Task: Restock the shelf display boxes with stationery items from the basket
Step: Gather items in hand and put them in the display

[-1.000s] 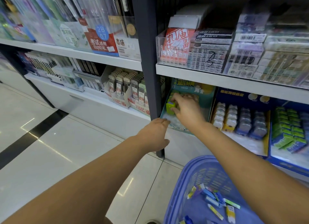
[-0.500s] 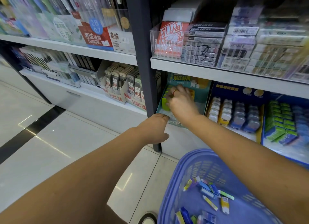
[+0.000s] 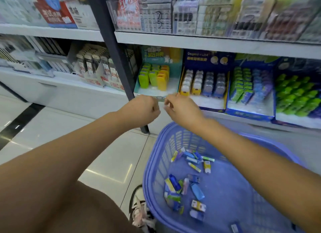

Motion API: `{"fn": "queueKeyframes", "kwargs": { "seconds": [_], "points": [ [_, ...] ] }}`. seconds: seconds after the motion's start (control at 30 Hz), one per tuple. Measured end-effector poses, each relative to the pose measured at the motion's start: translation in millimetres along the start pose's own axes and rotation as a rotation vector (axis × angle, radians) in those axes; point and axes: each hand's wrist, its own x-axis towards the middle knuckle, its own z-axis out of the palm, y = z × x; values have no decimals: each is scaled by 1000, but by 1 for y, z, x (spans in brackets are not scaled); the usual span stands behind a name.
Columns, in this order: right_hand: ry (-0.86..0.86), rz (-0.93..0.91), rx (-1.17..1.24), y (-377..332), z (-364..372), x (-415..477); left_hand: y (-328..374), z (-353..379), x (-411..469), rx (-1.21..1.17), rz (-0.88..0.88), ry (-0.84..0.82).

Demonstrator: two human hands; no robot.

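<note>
1. Head view shows your right grip (image 3: 180,109) has come out of the teal display box (image 3: 149,93), where it was down among the stock half a second ago. It now sits at the box's front lip, at 12 o'clock.
2. Your left grip (image 3: 140,109) has stayed by that lip, at 11 o'clock. Both grips are curled, and a small blurred piece (image 3: 160,99) lies between their fingertips. It looks pinched from both sides, though blur hides what it is.
3. Green and yellow items (image 3: 153,77) stand upright in rows at the back of the teal box, with bare white base in front of them. I judge this box only partly filled.
4. Your basket (image 3: 156,145) sits low at 5 o'clock, with loose packets (image 3: 194,191) scattered on its bottom, so restocking is far from done.
5. At 1 to 3 o'clock on the lower shelf are a blue display box (image 3: 208,109) and further boxes of green stock.
6. An upper shelf (image 3: 208,45) carries clear-fronted packs, and a dark post (image 3: 114,58) splits the bays.
7. Pale glossy floor tiles (image 3: 86,145) spread at 8 o'clock, with a dark stripe (image 3: 17,125) at 9 o'clock.
</note>
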Motion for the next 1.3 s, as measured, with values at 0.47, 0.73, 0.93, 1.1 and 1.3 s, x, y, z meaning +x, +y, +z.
{"fn": "queueKeyframes", "kwargs": {
  "seconds": [0.47, 0.73, 0.93, 1.1, 1.3],
  "points": [
    [-751, 78, 239, 79, 155, -192, 89, 206, -42, 93, 259, -825],
    [-704, -23, -42, 78, 197, -195, 74, 284, -59, 216, 234, -916],
    [-832, 63, -100, 97, 190, -193, 84, 299, -48, 407, 425, -854],
    [-880, 273, 80, 121, 169, -205, 99, 304, -45, 523, 570, -864],
    [-986, 377, 113, 143, 138, -207, 103, 307, -44, 528, 429, -946]
  ]
}}
